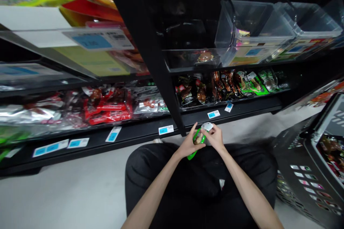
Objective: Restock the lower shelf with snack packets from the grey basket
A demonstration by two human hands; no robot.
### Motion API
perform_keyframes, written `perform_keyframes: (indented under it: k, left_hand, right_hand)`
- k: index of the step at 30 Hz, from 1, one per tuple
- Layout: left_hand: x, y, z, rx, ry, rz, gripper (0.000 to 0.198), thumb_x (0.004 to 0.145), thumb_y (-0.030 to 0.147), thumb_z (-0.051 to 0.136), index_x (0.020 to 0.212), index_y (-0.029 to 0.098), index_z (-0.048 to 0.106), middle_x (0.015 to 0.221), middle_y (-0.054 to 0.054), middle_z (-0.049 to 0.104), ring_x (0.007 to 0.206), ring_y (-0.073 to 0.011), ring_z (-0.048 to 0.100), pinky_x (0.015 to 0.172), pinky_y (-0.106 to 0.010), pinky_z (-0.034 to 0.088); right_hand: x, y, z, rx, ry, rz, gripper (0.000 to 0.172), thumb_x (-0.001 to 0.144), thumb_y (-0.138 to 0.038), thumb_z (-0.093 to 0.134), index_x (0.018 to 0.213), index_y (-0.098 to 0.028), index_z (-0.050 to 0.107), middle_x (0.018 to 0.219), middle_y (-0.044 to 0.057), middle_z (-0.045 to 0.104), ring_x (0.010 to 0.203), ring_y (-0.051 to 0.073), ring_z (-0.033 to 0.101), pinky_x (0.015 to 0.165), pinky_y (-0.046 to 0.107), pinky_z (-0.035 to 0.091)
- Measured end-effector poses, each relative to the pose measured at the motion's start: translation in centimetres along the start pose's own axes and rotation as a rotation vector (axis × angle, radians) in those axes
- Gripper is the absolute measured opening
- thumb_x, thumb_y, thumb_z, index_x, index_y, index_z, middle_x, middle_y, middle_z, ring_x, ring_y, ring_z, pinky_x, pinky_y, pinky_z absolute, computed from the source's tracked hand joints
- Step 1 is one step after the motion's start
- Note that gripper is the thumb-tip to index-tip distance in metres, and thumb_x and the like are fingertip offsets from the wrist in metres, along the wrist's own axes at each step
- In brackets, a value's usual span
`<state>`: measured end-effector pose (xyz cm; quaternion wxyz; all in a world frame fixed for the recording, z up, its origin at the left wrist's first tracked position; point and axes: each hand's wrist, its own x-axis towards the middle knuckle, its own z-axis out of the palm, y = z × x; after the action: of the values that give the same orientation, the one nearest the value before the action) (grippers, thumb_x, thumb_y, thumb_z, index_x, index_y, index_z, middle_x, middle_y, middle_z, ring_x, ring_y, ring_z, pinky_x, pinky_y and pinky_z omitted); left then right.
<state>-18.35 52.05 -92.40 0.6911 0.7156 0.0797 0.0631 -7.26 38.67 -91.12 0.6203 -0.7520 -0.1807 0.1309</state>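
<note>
A small green-edged packet (198, 139) with a clear front and brownish food inside is held between both hands, above my lap. My left hand (189, 144) is wrapped round its left side, thumb across the lower part. At the packet's top right, the fingers of my right hand (215, 137) pinch a white label (207, 126). Just ahead of the hands, similar green packets (255, 83) lie in the bottom shelf beside dark and brown packaged food (200, 93).
A black shelf edge (145, 128) with blue-and-white price tags runs across in front. Clear plastic bins (258, 21) stand on the upper right shelf. Red and silver packets (107, 109) fill the lower left. A grey basket (295, 171) holding packets stands at my right.
</note>
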Motion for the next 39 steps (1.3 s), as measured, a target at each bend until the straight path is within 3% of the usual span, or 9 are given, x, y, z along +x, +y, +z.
perform_keyframes:
  k: [3, 6, 8, 12, 15, 20, 26, 35, 39]
  left_hand:
    - [-0.1, 0.6, 0.0, 0.127, -0.003, 0.024, 0.083, 0.068, 0.020, 0.082, 0.142, 0.023, 0.045, 0.136, -0.012, 0.055, 0.127, -0.0309, 0.053, 0.112, -0.048, 0.037]
    - [-0.1, 0.8, -0.1, 0.187, -0.012, -0.003, 0.062, 0.068, 0.012, 0.072, 0.125, 0.021, 0.051, 0.119, -0.008, 0.062, 0.109, -0.0260, 0.060, 0.103, -0.045, 0.044]
    - [0.0, 0.8, -0.1, 0.099, -0.019, -0.036, 0.048, 0.072, 0.015, 0.066, 0.118, 0.022, 0.051, 0.114, -0.006, 0.064, 0.106, -0.0237, 0.061, 0.098, -0.042, 0.047]
    - [0.6, 0.7, -0.1, -0.254, 0.037, -0.172, 0.028, 0.089, 0.036, 0.055, 0.113, 0.023, 0.051, 0.113, -0.005, 0.067, 0.098, -0.0207, 0.067, 0.082, -0.036, 0.055]
    - [0.8, 1.0, 0.1, -0.390, 0.112, -0.219, 0.040, 0.088, 0.052, 0.061, 0.113, 0.021, 0.056, 0.110, -0.007, 0.070, 0.095, -0.0223, 0.070, 0.078, -0.034, 0.057]
    - [0.6, 1.5, 0.3, -0.399, 0.066, -0.229, 0.057, 0.083, 0.062, 0.067, 0.114, 0.014, 0.065, 0.095, -0.009, 0.076, 0.080, -0.0251, 0.074, 0.072, -0.035, 0.058]
    - [0.5, 1.8, 0.3, -0.365, 0.069, -0.254, 0.060, 0.079, 0.067, 0.068, 0.093, 0.009, 0.072, 0.072, -0.006, 0.073, 0.063, -0.0215, 0.071, 0.062, -0.030, 0.054]
    - [0.6, 1.6, 0.0, -0.264, 0.070, -0.257, 0.060, 0.084, 0.068, 0.060, 0.095, 0.011, 0.075, 0.071, -0.005, 0.072, 0.063, -0.0188, 0.067, 0.064, -0.027, 0.051]
    - [0.7, 1.4, -0.6, -0.054, 0.064, -0.115, 0.048, 0.085, 0.060, 0.064, 0.088, 0.013, 0.076, 0.083, -0.006, 0.071, 0.077, -0.0189, 0.065, 0.073, -0.027, 0.050]
  right_hand:
    - [-0.4, -0.4, 0.1, -0.099, 0.007, -0.072, 0.034, 0.074, -0.046, 0.079, 0.068, -0.022, 0.055, 0.054, -0.005, 0.044, 0.051, 0.011, 0.037, 0.049, 0.026, 0.030]
    - [-0.7, -0.9, 0.1, -0.164, 0.011, -0.149, 0.034, 0.078, -0.044, 0.076, 0.064, -0.022, 0.054, 0.058, -0.004, 0.045, 0.053, 0.012, 0.038, 0.052, 0.026, 0.032]
    - [-0.8, -1.3, 0.1, -0.133, -0.047, -0.163, 0.028, 0.080, -0.045, 0.075, 0.070, -0.022, 0.062, 0.065, -0.002, 0.052, 0.055, 0.012, 0.043, 0.054, 0.026, 0.036]
    - [-0.8, -1.8, 0.0, 0.028, -0.225, -0.144, 0.031, 0.090, -0.050, 0.063, 0.100, -0.023, 0.075, 0.103, 0.007, 0.066, 0.077, 0.017, 0.062, 0.057, 0.026, 0.046]
    - [-0.6, -1.4, 0.1, 0.071, -0.171, -0.111, 0.032, 0.089, -0.051, 0.065, 0.103, -0.023, 0.074, 0.105, 0.008, 0.066, 0.084, 0.019, 0.064, 0.061, 0.026, 0.051]
    - [0.1, -0.5, 0.1, 0.233, -0.019, 0.043, 0.036, 0.078, -0.051, 0.075, 0.094, -0.020, 0.064, 0.084, 0.003, 0.070, 0.065, 0.014, 0.061, 0.052, 0.023, 0.047]
    - [0.4, -0.4, 0.0, 0.400, 0.007, 0.080, 0.038, 0.072, -0.045, 0.083, 0.091, -0.019, 0.062, 0.067, -0.002, 0.068, 0.055, 0.010, 0.057, 0.050, 0.021, 0.042]
    - [0.4, -0.1, 0.2, 0.391, 0.042, 0.087, 0.037, 0.071, -0.042, 0.083, 0.091, -0.018, 0.063, 0.071, -0.001, 0.070, 0.054, 0.010, 0.058, 0.050, 0.021, 0.044]
    - [0.4, 0.1, 0.4, 0.391, 0.084, 0.085, 0.039, 0.069, -0.045, 0.083, 0.087, -0.019, 0.062, 0.069, -0.001, 0.068, 0.052, 0.010, 0.057, 0.049, 0.021, 0.044]
